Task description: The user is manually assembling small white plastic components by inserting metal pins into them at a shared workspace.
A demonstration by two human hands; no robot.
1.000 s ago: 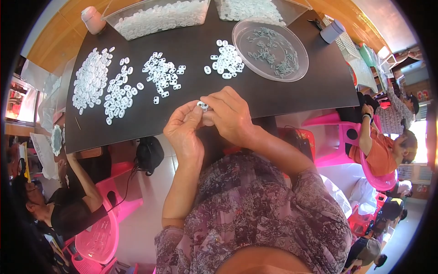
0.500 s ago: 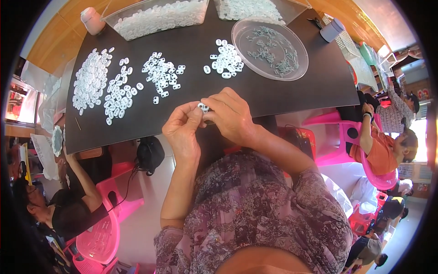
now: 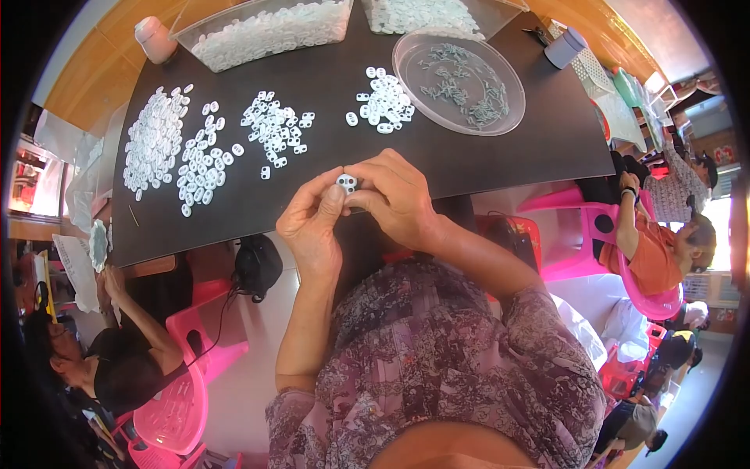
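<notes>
Just over the table's near edge, a small white plastic piece with dark holes [image 3: 346, 183] is pinched between both hands. My left hand [image 3: 312, 209] grips it with thumb and fingertips. My right hand [image 3: 394, 195] closes on its other side, fingers curled and thumb below. Beyond them on the dark table [image 3: 328, 86] lies a heap of white squarish two-holed pieces [image 3: 275, 125]. To the right of that heap is a pile of white oval pieces [image 3: 386, 103]. A round clear tray [image 3: 512, 125] holds small grey-green slender pieces [image 3: 461, 86].
More white oval pieces lie in two heaps [image 3: 153, 141] [image 3: 205, 168] at the left. Two clear bins [image 3: 226, 65] [image 3: 500, 23] of white pieces stand at the back. A pink-capped jar [image 3: 156, 41] and a grey-lidded cup [image 3: 566, 48] flank them. A co-worker [image 3: 137, 356] sits at the left, another [image 3: 656, 258] at the right.
The white piece has turned and shows more of its holed face between my fingers. My hands stay in almost the same place. The left co-worker's hands have shifted a little.
</notes>
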